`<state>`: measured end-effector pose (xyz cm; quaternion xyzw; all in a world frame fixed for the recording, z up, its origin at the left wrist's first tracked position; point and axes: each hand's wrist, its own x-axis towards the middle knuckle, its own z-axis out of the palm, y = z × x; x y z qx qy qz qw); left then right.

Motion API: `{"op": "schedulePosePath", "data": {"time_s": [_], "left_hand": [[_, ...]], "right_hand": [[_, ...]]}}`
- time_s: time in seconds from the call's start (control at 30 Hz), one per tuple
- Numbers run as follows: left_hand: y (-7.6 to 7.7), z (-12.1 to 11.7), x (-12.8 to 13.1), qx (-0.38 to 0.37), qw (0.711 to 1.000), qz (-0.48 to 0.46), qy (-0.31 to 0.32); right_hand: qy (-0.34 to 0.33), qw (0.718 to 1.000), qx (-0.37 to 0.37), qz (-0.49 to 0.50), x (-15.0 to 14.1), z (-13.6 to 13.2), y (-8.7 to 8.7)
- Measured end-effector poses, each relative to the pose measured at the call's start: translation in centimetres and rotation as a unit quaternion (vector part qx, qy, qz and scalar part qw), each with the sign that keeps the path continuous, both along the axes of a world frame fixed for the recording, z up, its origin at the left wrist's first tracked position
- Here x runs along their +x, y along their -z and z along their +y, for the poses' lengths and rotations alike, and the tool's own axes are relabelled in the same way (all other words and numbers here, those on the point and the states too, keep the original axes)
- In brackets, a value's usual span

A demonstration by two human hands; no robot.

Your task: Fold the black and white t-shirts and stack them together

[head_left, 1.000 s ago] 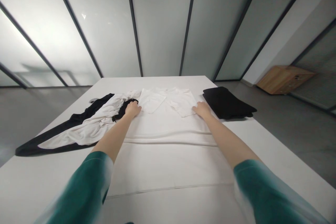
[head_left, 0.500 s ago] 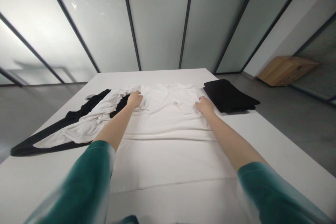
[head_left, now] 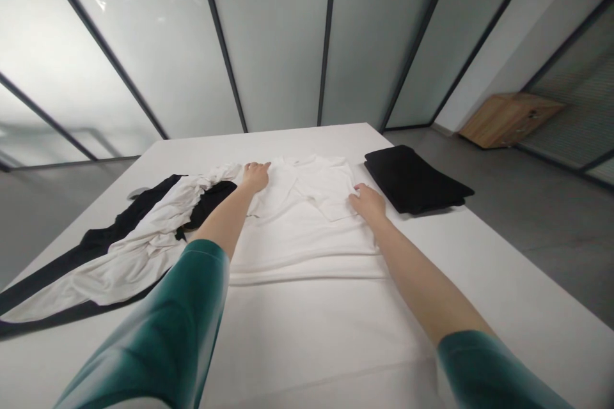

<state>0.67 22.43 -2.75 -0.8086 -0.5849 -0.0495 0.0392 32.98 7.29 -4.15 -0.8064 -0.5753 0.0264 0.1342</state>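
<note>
A white T-shirt point(head_left: 307, 236) lies spread across the table, its neckline at the far side and some creases across its body. My left hand point(head_left: 256, 177) rests on its upper left part near the shoulder, fingers apart and thumb pointing right. At the shirt's right sleeve edge, my right hand point(head_left: 368, 204) has its fingers curled in a pinch on the cloth. The fingertips of the right hand are partly hidden.
Left of the shirt, a crumpled white garment point(head_left: 148, 236) lies over black clothing point(head_left: 129, 214). A folded black stack point(head_left: 415, 179) sits at the right edge of the white table point(head_left: 480, 275). Frosted glass panels point(head_left: 273, 38) and a wooden cabinet point(head_left: 508, 118) stand beyond.
My left hand has let go of the sleeve area and moved slightly right onto the shirt, its fingers spreading. My right hand stays at the right sleeve. The view has shifted slightly.
</note>
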Motion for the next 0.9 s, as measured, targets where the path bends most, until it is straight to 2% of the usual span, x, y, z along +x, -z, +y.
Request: {"op": "schedulePosePath", "data": {"time_s": [0.1,0.2,0.27,0.33,0.43,0.5,0.63,0.7,0.77,0.9], "left_hand": [[-0.1,0.6,0.8,0.018,1.0,0.001,-0.018],[-0.7,1.3,1.4,0.057,0.991,-0.096,-0.07],[-1.2,1.6,1.8,0.041,0.982,-0.174,-0.065],[-1.5,1.5,2.1,0.011,0.977,-0.212,-0.034],[-1.8,0.4,1.8,0.008,0.981,-0.189,-0.048],[-1.7,-0.6,0.9,-0.004,0.982,-0.159,-0.096],[-1.4,-2.0,-1.5,-0.095,0.971,-0.113,-0.187],[-1.0,-2.6,-2.5,-0.13,0.969,-0.095,-0.189],[-0.6,-3.0,-3.3,-0.134,0.973,-0.081,-0.168],[-0.5,-3.6,-4.8,-0.077,0.981,-0.076,-0.163]], "right_hand": [[0.002,1.0,-0.002,0.0,-0.1,-0.1,0.0],[0.002,1.0,0.0,0.0,-0.2,-0.3,-0.2],[0.002,1.0,0.0,0.001,-0.2,-0.3,-0.3],[0.003,1.0,-0.002,0.002,-0.2,-0.4,-0.3],[0.005,1.0,-0.004,0.005,-0.2,-0.4,-0.3],[0.008,1.0,-0.006,0.006,-0.1,-0.3,-0.2],[0.014,1.0,-0.015,0.006,0.1,-0.1,-0.1],[0.015,1.0,-0.018,0.007,0.2,0.0,-0.1],[0.017,1.0,-0.019,0.01,0.2,-0.1,-0.1],[0.019,1.0,-0.013,0.018,0.1,0.2,0.0]]}}
